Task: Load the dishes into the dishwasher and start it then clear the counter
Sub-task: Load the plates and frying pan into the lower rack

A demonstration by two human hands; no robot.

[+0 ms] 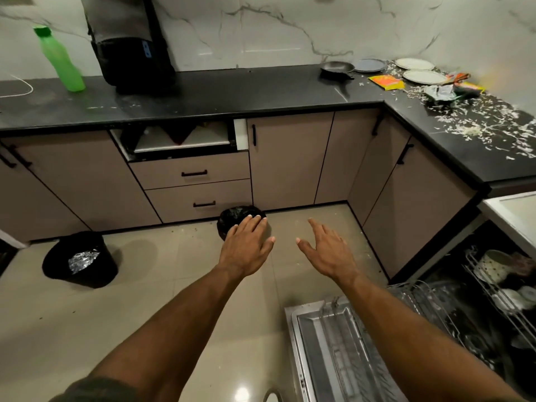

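Observation:
My left hand point(249, 247) and my right hand point(329, 250) reach out over the floor with straight fingers, and neither holds anything. At the lower right the dishwasher stands with its door point(324, 358) folded down. Its pulled-out racks point(493, 291) hold a spotted mug point(494, 265) and other crockery. On the far right corner of the black counter point(232, 94) lie a small dark pan point(336, 68), a dark plate point(369, 65) and two white plates point(414, 64) point(425, 77). Wrappers point(387, 82) and white scraps point(478, 123) are strewn over that corner.
A green bottle point(59, 60) and a black backpack point(130, 44) stand on the counter at the left. On the floor sit a small bin lined with a black bag point(232, 216) by the drawers and a black bin with foil point(81, 259) at the left. One top drawer point(179, 140) is open.

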